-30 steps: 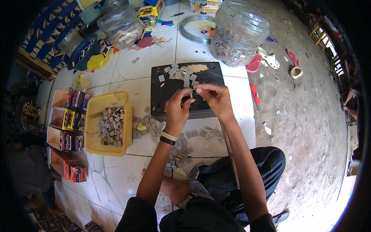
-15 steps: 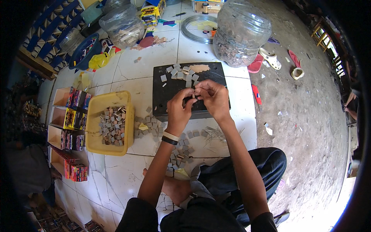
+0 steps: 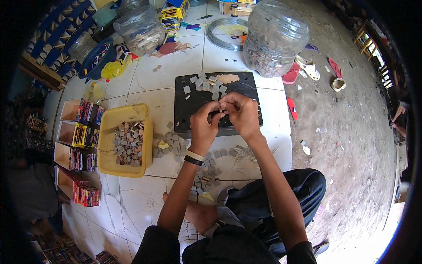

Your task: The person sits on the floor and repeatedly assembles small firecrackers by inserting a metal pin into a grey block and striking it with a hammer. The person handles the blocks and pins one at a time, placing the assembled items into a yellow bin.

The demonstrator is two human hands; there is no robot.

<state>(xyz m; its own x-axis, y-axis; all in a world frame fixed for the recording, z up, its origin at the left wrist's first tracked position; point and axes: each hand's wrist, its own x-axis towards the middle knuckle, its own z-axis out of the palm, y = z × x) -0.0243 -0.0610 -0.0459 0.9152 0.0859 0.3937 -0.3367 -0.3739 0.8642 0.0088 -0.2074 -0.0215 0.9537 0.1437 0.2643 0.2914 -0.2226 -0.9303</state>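
Observation:
Above the near part of a black block [image 3: 237, 86], my left hand [image 3: 204, 121] and my right hand [image 3: 242, 113] meet fingertip to fingertip. Both are closed in a pinch around a small piece; its wood-coloured edge barely shows, and the fingers hide the rest. Small grey square tiles [image 3: 205, 85] lie loosely on the far left of the block, beside a patch of tan dust [image 3: 227, 78]. More grey tiles [image 3: 203, 177] are scattered on the floor below my left wrist. Thin wire pins [image 3: 246, 155] lie in a heap under my right forearm.
Left of the block stands a yellow tub [image 3: 147, 145] holding many grey and brown tiles. Small colourful boxes [image 3: 86, 136] line the far left. Beyond the block are a wire coil [image 3: 213, 37] and a clear plastic container [image 3: 276, 39]. Footwear [image 3: 307, 67] lies on the rough floor at right.
My right fingers have curled slightly closer over the small piece, covering more of it. Both hands stay in nearly the same place above the block.

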